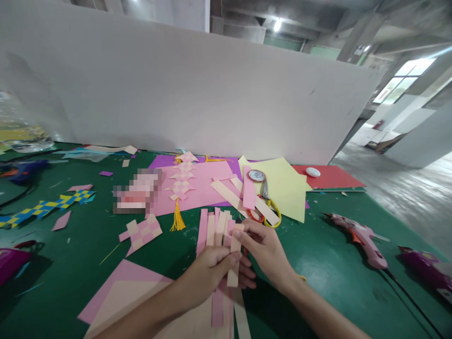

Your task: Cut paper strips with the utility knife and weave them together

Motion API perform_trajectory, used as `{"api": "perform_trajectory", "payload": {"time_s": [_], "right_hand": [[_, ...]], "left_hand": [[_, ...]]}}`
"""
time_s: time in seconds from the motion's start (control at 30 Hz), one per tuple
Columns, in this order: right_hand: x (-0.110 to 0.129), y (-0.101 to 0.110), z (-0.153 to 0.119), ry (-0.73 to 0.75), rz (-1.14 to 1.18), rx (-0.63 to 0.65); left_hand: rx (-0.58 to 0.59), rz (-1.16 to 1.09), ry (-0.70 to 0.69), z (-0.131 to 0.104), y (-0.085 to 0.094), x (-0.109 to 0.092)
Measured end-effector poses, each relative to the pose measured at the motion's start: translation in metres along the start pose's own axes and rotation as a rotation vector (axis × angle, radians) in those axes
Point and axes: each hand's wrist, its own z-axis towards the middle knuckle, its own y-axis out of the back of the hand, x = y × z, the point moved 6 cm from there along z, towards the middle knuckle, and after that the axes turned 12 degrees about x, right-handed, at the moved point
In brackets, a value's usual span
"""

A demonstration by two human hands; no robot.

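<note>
Centrally: one cream paper strip, between both hands, long axis running near to far, far end leaning slightly right. Left hand: thumb on the strip's middle, fingers behind. Right hand: thumb and forefinger pinching the far end, forearm slanting in. Pink and cream strips: just beyond, on the table.

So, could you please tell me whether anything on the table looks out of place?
Only some clutter: the scissors lie partly hidden under loose paper strips, and stray paper scraps are scattered untidily over the left of the green table.
</note>
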Motion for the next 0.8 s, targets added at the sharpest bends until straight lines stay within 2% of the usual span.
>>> {"api": "perform_trajectory", "payload": {"time_s": [0.07,0.13,0.6,0.7,0.8], "right_hand": [[-0.003,-0.007,0.001,-0.029,0.109,0.118],[-0.005,-0.011,0.001,-0.04,0.178,0.176],[-0.011,-0.009,0.002,-0.051,0.199,0.139],[-0.007,-0.009,0.002,-0.043,0.181,0.156],[0.003,0.0,0.003,-0.003,0.077,0.084]], "left_hand": [[-0.017,0.016,-0.015,-0.001,0.0,-0.004],[-0.024,0.027,-0.034,-0.001,0.0,-0.007],[-0.057,0.004,-0.01,-0.001,0.002,-0.006],[-0.049,0.026,-0.023,-0.001,0.003,-0.005],[-0.053,0.05,0.022,-0.002,0.005,0.0]]}}
